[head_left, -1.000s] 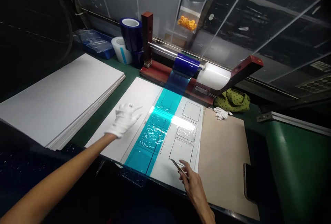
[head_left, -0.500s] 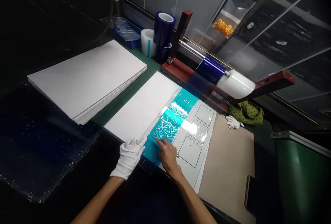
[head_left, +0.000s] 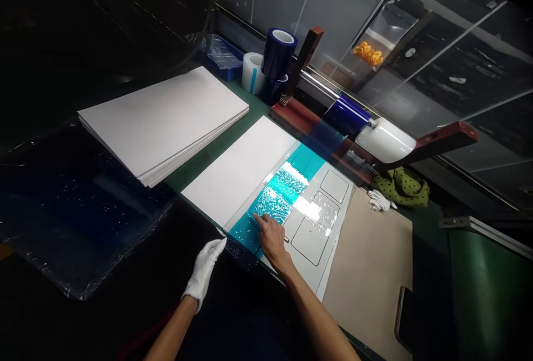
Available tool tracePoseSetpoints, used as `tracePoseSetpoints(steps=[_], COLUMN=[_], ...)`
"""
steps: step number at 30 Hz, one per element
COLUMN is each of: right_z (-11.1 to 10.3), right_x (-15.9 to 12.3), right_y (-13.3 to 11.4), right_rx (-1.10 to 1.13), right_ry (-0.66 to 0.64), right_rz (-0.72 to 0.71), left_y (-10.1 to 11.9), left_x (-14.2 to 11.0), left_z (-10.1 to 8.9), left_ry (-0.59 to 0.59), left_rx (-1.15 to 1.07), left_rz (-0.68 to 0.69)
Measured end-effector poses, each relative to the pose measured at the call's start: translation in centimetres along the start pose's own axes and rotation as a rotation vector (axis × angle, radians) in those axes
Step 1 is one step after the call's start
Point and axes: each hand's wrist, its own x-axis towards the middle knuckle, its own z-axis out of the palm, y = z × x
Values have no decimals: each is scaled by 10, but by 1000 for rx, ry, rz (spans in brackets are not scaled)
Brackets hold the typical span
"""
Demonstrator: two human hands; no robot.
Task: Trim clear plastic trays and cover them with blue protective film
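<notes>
My left hand (head_left: 205, 269) wears a white glove, its fingers pressed together at the near left corner of a blue transparent film (head_left: 240, 231); they seem to pinch the film's overhanging edge, with the thumb hidden. That film lies across a light grey panel (head_left: 300, 267) with dark rectangular outlines, wrinkled in its middle. My right hand (head_left: 272, 240) is bare and closed, its index finger stretched onto the film. A slim tool (head_left: 286, 240) with a brassy end sticks out of it, mostly hidden. Left of the film lies a white sheet (head_left: 237, 172).
A stack of white sheets (head_left: 166, 119) stands left. Behind, a wooden stand (head_left: 447, 141) carries a blue film roll (head_left: 347, 114) and a white roll (head_left: 386, 140). More rolls (head_left: 280, 53) stand beside a blue tray (head_left: 227, 66). Right are brown board (head_left: 368, 261), phone (head_left: 403, 316) and glove (head_left: 380, 201).
My left hand has come off the boundary of white sheet and film, back to the near table edge. My right hand stays on the film, nearly unmoved. The view has shifted slightly.
</notes>
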Motion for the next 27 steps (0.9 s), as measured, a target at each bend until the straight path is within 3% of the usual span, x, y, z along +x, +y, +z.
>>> tracePoseSetpoints(steps=[4, 13, 19, 23, 27], right_z=[5, 13, 27, 34, 35], right_x=[-22, -93, -150, -176, -183], right_y=[16, 68, 99, 109, 116], right_rx=[-16, -37, 112, 286, 421], right_ry=[2, -29, 104, 210, 302], right_rz=[41, 154, 267, 262, 234], left_y=[1, -3, 7, 17, 34], left_x=[-3, 9, -6, -19, -1], left_z=[8, 23, 26, 19, -5], left_ry=[-42, 29, 111, 156, 228], left_rx=[-102, -250, -310, -345, -374], left_rz=[-35, -51, 57, 147, 221])
